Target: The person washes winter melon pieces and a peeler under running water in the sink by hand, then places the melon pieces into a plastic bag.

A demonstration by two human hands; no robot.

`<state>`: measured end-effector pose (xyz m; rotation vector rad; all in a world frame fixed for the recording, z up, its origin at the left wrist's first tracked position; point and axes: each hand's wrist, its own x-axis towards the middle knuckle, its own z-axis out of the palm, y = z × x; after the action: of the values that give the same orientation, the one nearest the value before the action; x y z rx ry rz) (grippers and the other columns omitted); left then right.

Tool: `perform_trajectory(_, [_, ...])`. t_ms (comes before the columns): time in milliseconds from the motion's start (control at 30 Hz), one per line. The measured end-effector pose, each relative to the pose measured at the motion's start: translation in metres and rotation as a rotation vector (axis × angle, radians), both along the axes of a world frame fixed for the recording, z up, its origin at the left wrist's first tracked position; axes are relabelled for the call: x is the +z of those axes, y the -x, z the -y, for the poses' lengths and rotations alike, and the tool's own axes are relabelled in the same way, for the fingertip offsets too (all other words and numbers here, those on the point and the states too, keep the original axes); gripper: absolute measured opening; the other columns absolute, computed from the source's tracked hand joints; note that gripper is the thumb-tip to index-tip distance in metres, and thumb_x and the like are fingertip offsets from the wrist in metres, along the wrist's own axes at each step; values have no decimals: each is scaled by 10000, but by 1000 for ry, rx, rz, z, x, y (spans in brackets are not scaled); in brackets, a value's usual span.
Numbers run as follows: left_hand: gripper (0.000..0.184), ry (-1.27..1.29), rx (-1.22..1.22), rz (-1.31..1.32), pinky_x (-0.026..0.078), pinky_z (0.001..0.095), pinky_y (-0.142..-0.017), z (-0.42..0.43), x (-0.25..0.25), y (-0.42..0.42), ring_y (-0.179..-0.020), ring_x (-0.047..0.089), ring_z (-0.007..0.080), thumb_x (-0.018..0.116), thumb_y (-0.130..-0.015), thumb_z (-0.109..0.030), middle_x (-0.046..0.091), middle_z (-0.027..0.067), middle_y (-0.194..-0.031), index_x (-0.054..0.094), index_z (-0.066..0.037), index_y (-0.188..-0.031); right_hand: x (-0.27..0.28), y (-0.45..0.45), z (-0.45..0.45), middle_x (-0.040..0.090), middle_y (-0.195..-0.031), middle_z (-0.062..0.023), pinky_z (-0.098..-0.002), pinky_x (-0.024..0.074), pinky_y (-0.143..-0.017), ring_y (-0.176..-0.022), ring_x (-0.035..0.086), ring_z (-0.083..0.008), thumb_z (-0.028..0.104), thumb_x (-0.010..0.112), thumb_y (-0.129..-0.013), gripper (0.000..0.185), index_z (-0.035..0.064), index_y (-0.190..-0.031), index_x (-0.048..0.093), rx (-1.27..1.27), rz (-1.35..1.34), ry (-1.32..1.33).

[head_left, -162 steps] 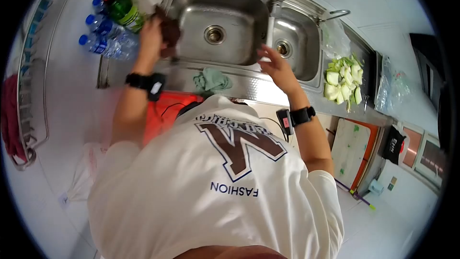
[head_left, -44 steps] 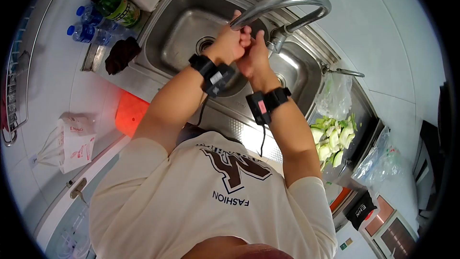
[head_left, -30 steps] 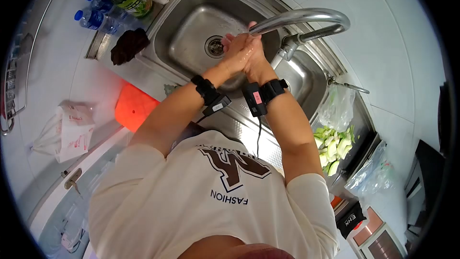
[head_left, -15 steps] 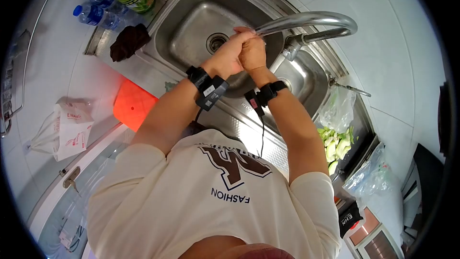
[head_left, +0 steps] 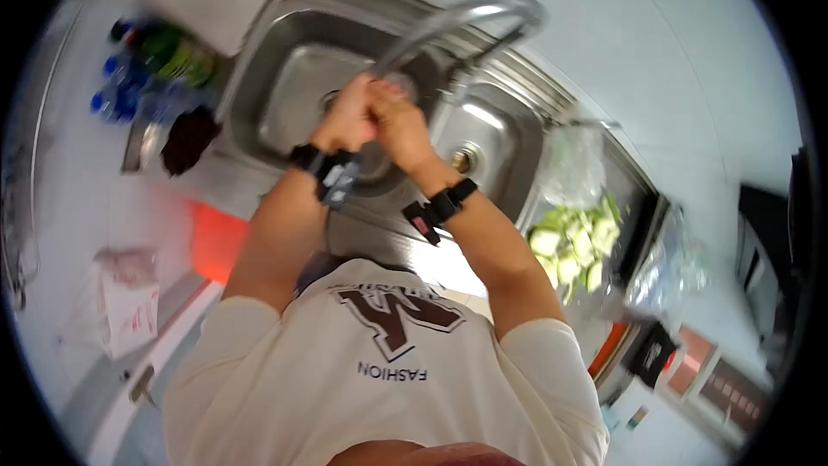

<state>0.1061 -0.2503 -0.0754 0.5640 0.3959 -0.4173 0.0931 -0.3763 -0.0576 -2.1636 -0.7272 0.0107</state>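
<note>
My left hand (head_left: 345,116) and my right hand (head_left: 395,116) are closed against each other over the large basin of a steel sink (head_left: 250,112). Their fingers are folded together and somewhat blurred. Whether anything lies between the palms is hidden. The curved chrome faucet (head_left: 483,7) reaches over from the right, its spout end just above my fingers. Both wrists wear black straps with small boxes. Left of my hands, the drain (head_left: 329,101) shows partly.
Cut pale-green vegetable pieces (head_left: 580,246) lie right of the small basin (head_left: 492,134), beside a clear plastic bag (head_left: 573,164). Bottles (head_left: 177,56) and a dark brown cloth (head_left: 190,140) stand at the left. An orange-red object (head_left: 216,242) sits below the counter edge.
The view has shifted, so the sink and faucet sit further left and the vegetables show more fully. My hands remain pressed together, now slightly lower against the spout.
</note>
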Motion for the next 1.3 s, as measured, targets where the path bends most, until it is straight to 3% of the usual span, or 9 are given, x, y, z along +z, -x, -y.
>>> perform_trajectory(100, [333, 256, -148, 83, 391, 461, -976, -23, -26, 2, -1089, 523, 308, 419, -938, -325, 556, 166, -1159, 531, -38, -1066, 2, 12, 34, 574, -1214, -103, -365, 448, -934, -1085, 557, -282, 20, 589, -765, 349, 79, -1108, 616, 104, 113, 102])
perform_trajectory(167, [405, 64, 107, -186, 332, 464, -1038, -19, 36, 13, -1222, 423, 315, 386, -942, -315, 453, 176, -1314, 465, -37, -1226, 10, 24, 66, 578, -1207, -100, -365, 455, -921, -1085, 553, -286, 39, 610, -766, 340, 82, -1103, 618, 8, 111, 85])
perform_trajectory(233, [456, -84, 173, -234, 273, 445, -1090, -33, 30, 22, -1309, 334, 296, 387, -945, -299, 365, 170, -1396, 373, -34, -1316, -2, 33, 99, 576, -1207, -115, -374, 442, -934, -1093, 545, -297, 70, 619, -759, 359, 101, -1117, 616, -281, -44, 68])
perform_trajectory(367, [447, -150, 278, -352, 304, 427, -1062, -52, 2, 51, -1252, 393, 273, 470, -904, -303, 436, 134, -1342, 436, -45, -1267, 1, 44, 182, 506, -1236, -152, -418, 384, -957, -1116, 465, -356, 62, 687, -690, 400, 99, -1082, 615, -785, 327, 193])
perform_trajectory(567, [347, -240, 271, -399, 329, 390, -1038, -48, 3, 83, -1212, 420, 251, 487, -898, -252, 461, 108, -1308, 504, -54, -1182, 22, 55, 288, 334, -1344, -254, -524, 255, -1008, -1231, 316, -416, 167, 731, -693, 601, 39, -1227, 486, -1583, 352, 350])
perform_trajectory(900, [279, -185, 153, -264, 410, 372, -942, -33, 13, 95, -1074, 501, 248, 504, -914, -260, 539, 109, -1152, 552, -49, -1090, 12, 71, 340, 337, -1348, -276, -526, 255, -1022, -1254, 301, -427, 299, 727, -698, 659, 28, -1249, 488, -1542, 93, 97])
perform_trajectory(967, [267, -179, 179, -308, 450, 363, -859, -7, 42, 99, -968, 543, 240, 545, -912, -253, 573, 112, -1075, 554, -36, -1066, 0, 76, 350, 341, -1357, -246, -469, 294, -1027, -1241, 335, -402, 316, 721, -705, 639, 44, -1241, 505, -1312, 22, 37])
perform_trajectory(1167, [394, -402, -112, 52, 410, 397, -955, -87, -83, 61, -1115, 472, 267, 610, -875, -205, 482, 132, -1235, 468, -32, -1200, 10, 128, 365, 330, -1372, -273, -460, 281, -1045, -1242, 331, -421, 292, 700, -720, 639, 4, -1252, 495, -1276, 1, -74])
perform_trajectory(1300, [411, -503, -28, -100, 365, 439, -1000, 23, 47, 99, -1165, 447, 287, 599, -877, -198, 459, 132, -1264, 462, -34, -1228, 0, 158, 414, 406, -1331, -259, -397, 322, -1041, -1226, 398, -374, 286, 691, -741, 580, -2, -1218, 531, -1338, -3, -66])
